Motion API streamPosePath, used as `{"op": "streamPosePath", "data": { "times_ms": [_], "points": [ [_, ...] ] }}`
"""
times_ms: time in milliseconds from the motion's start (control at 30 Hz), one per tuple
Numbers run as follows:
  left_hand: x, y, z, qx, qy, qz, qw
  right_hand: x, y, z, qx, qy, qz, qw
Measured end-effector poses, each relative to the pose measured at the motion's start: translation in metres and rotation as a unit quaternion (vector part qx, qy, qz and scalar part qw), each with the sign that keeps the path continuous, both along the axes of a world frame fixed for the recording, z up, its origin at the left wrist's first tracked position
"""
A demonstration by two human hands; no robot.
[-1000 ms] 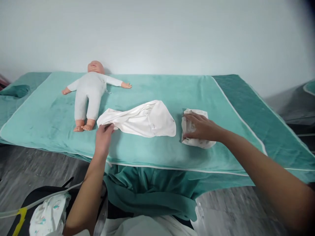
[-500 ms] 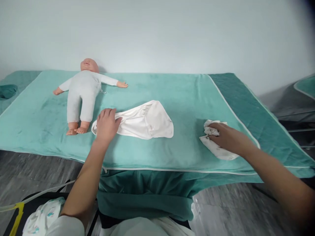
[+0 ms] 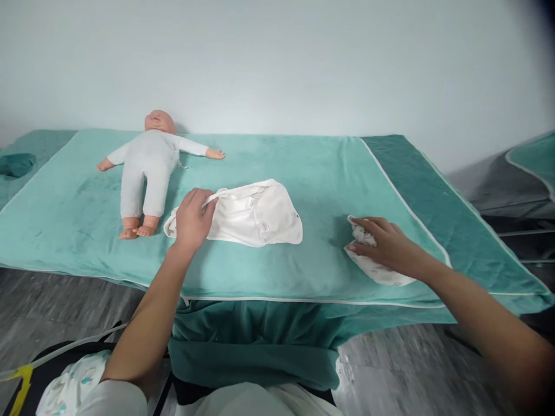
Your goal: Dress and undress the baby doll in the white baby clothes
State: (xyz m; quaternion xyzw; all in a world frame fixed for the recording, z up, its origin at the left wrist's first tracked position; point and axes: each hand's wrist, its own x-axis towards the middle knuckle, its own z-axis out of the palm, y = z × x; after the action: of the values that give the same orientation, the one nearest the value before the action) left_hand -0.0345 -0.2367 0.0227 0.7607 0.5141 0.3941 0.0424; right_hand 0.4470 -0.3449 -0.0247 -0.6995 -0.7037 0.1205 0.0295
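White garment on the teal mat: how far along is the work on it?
Done: the doll lies dressed on the teal mat, and the small printed cloth sits bundled under the right hand. In hand: the left hand pinches the edge of the white garment. Left: that garment lies rumpled, not folded.

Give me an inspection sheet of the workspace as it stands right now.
Surface: teal blanket spread flat, white piping along its near edge.
Job's things: white garment lies crumpled mid-blanket; small printed cloth lies near the right edge.
Clutter: doll on its back, far left; dark green cloth beyond it; patterned bundle at lower left.
Grips: left hand pinches the white garment's left end; right hand lies open on the small printed cloth.
Cables: pale tube with yellow tape, lower left.
Surroundings: plain wall behind; grey floor below.
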Motion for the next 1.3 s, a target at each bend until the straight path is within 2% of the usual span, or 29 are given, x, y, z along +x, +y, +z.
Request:
{"op": "streamPosePath", "data": {
  "times_ms": [100,167,267,333,367,433,500,633,700,800,933,1033,1067,1133,1167,1233,1300],
  "points": [
    [0.005,-0.005,0.014,0.040,-0.049,-0.055,0.996,-0.022,0.001,0.019,0.014,-0.042,-0.005,0.999],
    [0.011,-0.009,0.028,0.059,-0.064,-0.094,0.992,-0.054,0.008,0.039,0.082,-0.035,0.012,0.996],
    [0.023,-0.020,0.054,0.073,-0.074,-0.158,0.982,-0.120,0.025,0.073,0.184,0.098,0.102,0.973],
    [0.030,-0.030,0.073,0.054,-0.068,-0.214,0.973,-0.164,0.041,0.093,0.257,0.159,0.157,0.940],
    [0.033,-0.035,0.082,0.036,-0.064,-0.237,0.969,-0.182,0.049,0.101,0.264,0.180,0.187,0.929],
    [0.035,-0.046,0.098,-0.008,-0.061,-0.259,0.964,-0.211,0.062,0.115,0.244,0.195,0.220,0.924],
    [0.034,-0.054,0.110,-0.056,-0.068,-0.241,0.966,-0.225,0.070,0.125,0.246,0.188,0.210,0.927],
    [0.023,-0.061,0.117,-0.100,-0.087,-0.152,0.980,-0.222,0.068,0.147,0.328,0.146,0.162,0.919],
    [0.018,-0.059,0.115,-0.070,-0.064,-0.103,0.990,-0.214,0.062,0.157,0.377,0.105,0.150,0.908],
    [0.012,-0.054,0.111,0.015,-0.006,-0.022,1.000,-0.202,0.054,0.166,0.437,0.048,0.131,0.889],
    [0.001,-0.048,0.106,0.109,0.009,0.071,0.991,-0.187,0.051,0.160,0.455,0.035,0.111,0.883],
    [-0.005,-0.047,0.104,0.196,0.001,0.118,0.974,-0.184,0.051,0.151,0.470,0.074,0.134,0.869],
    [-0.005,-0.047,0.103,0.216,-0.008,0.119,0.969,-0.185,0.050,0.150,0.476,0.093,0.145,0.863],
    [-0.003,-0.046,0.102,0.214,-0.042,0.077,0.973,-0.189,0.047,0.152,0.478,0.137,0.157,0.853],
    [-0.002,-0.045,0.102,0.183,-0.071,0.040,0.980,-0.191,0.046,0.155,0.478,0.161,0.158,0.849],
    [0.002,-0.042,0.100,0.071,-0.134,-0.029,0.988,-0.193,0.045,0.161,0.472,0.199,0.154,0.845],
    [0.004,-0.040,0.099,-0.047,-0.186,-0.066,0.979,-0.192,0.047,0.165,0.464,0.214,0.138,0.848]
  ]
}}
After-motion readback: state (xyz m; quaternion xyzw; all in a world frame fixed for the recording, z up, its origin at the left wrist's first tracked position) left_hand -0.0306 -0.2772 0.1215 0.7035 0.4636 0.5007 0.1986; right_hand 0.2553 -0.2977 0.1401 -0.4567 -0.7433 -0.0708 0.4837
